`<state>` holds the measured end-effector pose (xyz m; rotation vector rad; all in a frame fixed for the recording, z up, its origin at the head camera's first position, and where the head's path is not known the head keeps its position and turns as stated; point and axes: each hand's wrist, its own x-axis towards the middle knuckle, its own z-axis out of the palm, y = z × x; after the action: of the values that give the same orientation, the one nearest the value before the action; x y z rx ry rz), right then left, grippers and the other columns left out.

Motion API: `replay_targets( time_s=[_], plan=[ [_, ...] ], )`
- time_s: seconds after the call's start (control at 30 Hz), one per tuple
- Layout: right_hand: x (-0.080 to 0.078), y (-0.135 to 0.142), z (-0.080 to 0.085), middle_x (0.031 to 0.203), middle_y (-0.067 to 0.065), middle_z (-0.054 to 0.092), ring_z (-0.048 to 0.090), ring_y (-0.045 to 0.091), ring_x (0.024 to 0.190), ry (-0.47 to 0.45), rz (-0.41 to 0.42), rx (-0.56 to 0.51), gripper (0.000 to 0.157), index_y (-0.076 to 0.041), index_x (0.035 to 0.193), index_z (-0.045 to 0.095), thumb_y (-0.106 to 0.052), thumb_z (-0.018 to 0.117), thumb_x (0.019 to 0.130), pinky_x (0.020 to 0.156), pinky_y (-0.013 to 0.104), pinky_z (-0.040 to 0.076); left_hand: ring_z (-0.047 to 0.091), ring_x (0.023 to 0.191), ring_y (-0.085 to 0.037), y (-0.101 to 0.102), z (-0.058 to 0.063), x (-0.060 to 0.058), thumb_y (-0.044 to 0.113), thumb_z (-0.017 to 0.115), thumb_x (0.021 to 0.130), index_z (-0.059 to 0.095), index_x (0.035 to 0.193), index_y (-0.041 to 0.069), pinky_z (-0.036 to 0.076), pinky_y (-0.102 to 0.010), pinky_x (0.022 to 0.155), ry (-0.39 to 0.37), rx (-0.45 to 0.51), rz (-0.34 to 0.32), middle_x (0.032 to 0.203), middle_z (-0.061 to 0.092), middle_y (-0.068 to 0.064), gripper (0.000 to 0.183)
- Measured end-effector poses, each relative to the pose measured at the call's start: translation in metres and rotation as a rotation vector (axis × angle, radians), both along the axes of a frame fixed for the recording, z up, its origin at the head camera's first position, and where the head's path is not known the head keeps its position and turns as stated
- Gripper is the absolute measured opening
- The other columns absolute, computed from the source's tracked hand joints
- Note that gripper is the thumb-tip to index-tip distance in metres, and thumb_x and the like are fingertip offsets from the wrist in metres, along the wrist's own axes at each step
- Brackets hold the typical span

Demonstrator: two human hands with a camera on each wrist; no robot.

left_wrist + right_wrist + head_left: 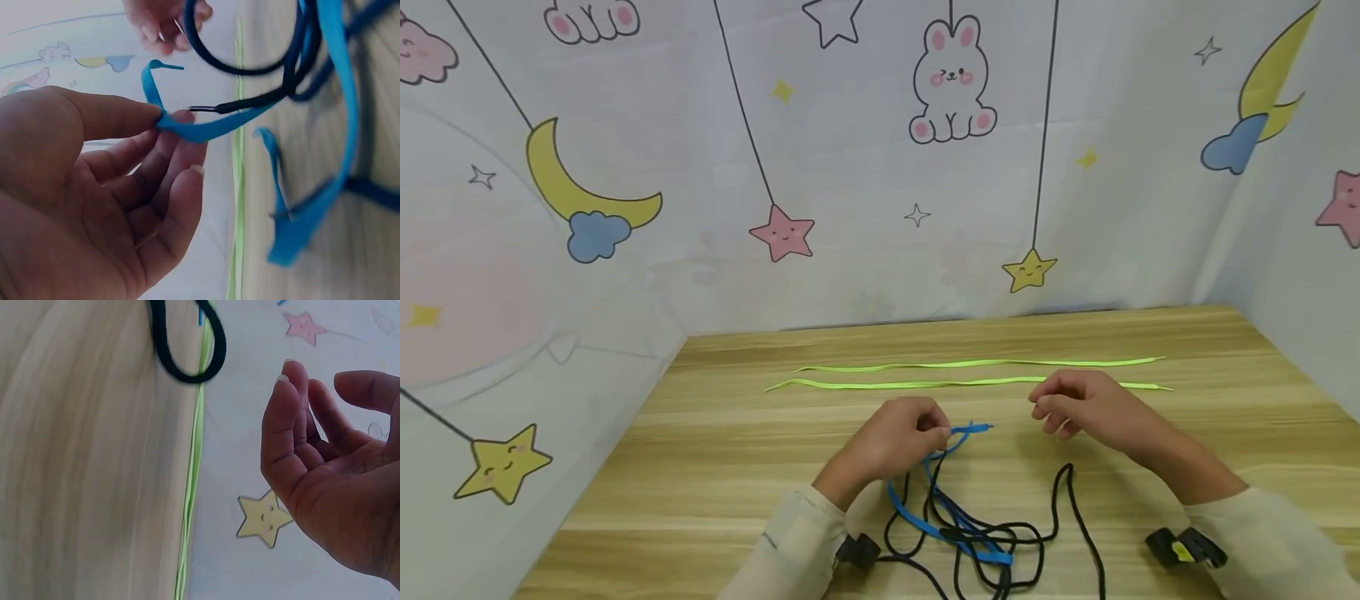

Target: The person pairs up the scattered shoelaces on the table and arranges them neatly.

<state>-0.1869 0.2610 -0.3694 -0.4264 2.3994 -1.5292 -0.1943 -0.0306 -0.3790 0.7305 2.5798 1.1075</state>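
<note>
Between thumb and fingertips my left hand (pixel 898 437) pinches a flat blue shoelace (pixel 209 130) near one end, its tipped end sticking out past the fingers. A black round shoelace (pixel 253 102) runs close beside it, its tip at the fingertips. Below that hand the blue lace and the black cord (pixel 1030 533) lie in a loose tangle of loops. To the right, my right hand (pixel 1093 408) hovers over the table with fingers loosely bent and nothing between them. In the right wrist view, the right hand (pixel 337 456) is apart from a black loop (pixel 219 347).
Two yellow-green shoelaces (pixel 925 384) lie stretched side by side across the back of the wooden table (pixel 722 467). A white printed curtain (pixel 865 283) stands behind the table and at its sides. Dark wrist cameras (pixel 857 551) sit on both sleeves.
</note>
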Motion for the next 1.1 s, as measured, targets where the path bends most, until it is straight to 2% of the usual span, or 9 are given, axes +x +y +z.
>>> replay_targets(
  time_s=[0.2,0.33,0.43,0.57,0.67,0.9,1.0,1.1],
  plan=[
    [0.012,-0.016,0.008,0.111,0.013,0.059,0.059,0.036,0.088,0.016,0.128,0.033,0.031,-0.012,0.118,0.058,-0.032,0.05,0.096,0.072,0.045,0.051,0.057,0.07,-0.014,0.009,0.011,0.007,0.022,0.055,0.094,0.063,0.091,0.015,0.047,-0.028,0.059,-0.086,0.128,-0.07,0.079,0.063,0.004,0.012],
    [0.02,-0.024,0.014,0.109,0.004,0.061,0.061,0.033,0.086,0.054,0.221,0.044,0.028,-0.018,0.118,0.059,-0.032,0.051,0.096,0.073,0.04,0.052,0.06,0.072,-0.015,0.013,0.018,0.013,0.023,0.054,0.095,0.062,0.091,0.016,0.048,-0.028,0.062,-0.133,0.184,-0.117,0.078,0.065,0.001,0.011],
    [0.024,-0.028,0.017,0.1,0.002,0.064,0.061,0.028,0.081,0.117,0.288,0.045,0.022,-0.02,0.113,0.063,-0.029,0.052,0.096,0.07,0.037,0.052,0.061,0.071,-0.014,0.015,0.022,0.018,0.023,0.054,0.095,0.062,0.091,0.017,0.049,-0.028,0.062,-0.147,0.208,-0.133,0.077,0.064,0.002,0.011],
    [0.029,-0.03,0.024,0.089,0.003,0.063,0.059,0.024,0.076,0.187,0.328,0.036,0.015,-0.019,0.099,0.065,-0.024,0.051,0.097,0.066,0.036,0.052,0.062,0.071,-0.018,0.015,0.028,0.023,0.025,0.054,0.095,0.062,0.093,0.018,0.05,-0.032,0.063,-0.18,0.257,-0.156,0.078,0.064,0.001,0.012],
    [0.033,-0.028,0.032,0.087,0.004,0.063,0.059,0.022,0.076,0.216,0.321,0.02,0.015,-0.017,0.093,0.064,-0.021,0.05,0.097,0.066,0.035,0.051,0.062,0.071,-0.02,0.015,0.032,0.026,0.027,0.055,0.094,0.063,0.096,0.016,0.052,-0.037,0.065,-0.222,0.306,-0.194,0.078,0.064,-0.001,0.014],
    [0.044,-0.017,0.053,0.086,0.005,0.062,0.062,0.021,0.078,0.265,0.244,-0.052,0.012,-0.012,0.093,0.062,-0.012,0.051,0.096,0.07,0.035,0.052,0.061,0.068,-0.018,0.011,0.04,0.029,0.027,0.056,0.093,0.066,0.101,0.011,0.053,-0.045,0.067,-0.319,0.424,-0.338,0.082,0.065,-0.007,0.02],
    [0.047,-0.012,0.06,0.084,0.003,0.063,0.062,0.021,0.075,0.335,0.196,-0.051,0.011,-0.012,0.092,0.063,-0.008,0.053,0.094,0.068,0.034,0.052,0.06,0.068,-0.016,0.007,0.043,0.029,0.026,0.057,0.093,0.066,0.102,0.007,0.052,-0.048,0.069,-0.344,0.465,-0.376,0.082,0.064,-0.008,0.023],
    [0.049,-0.007,0.065,0.081,0.004,0.063,0.061,0.021,0.072,0.409,0.158,-0.064,0.014,-0.012,0.09,0.064,-0.003,0.053,0.093,0.065,0.032,0.051,0.059,0.068,-0.017,0.004,0.046,0.029,0.023,0.055,0.094,0.064,0.102,0.001,0.052,-0.047,0.069,-0.368,0.519,-0.431,0.081,0.063,-0.009,0.025]
  ],
)
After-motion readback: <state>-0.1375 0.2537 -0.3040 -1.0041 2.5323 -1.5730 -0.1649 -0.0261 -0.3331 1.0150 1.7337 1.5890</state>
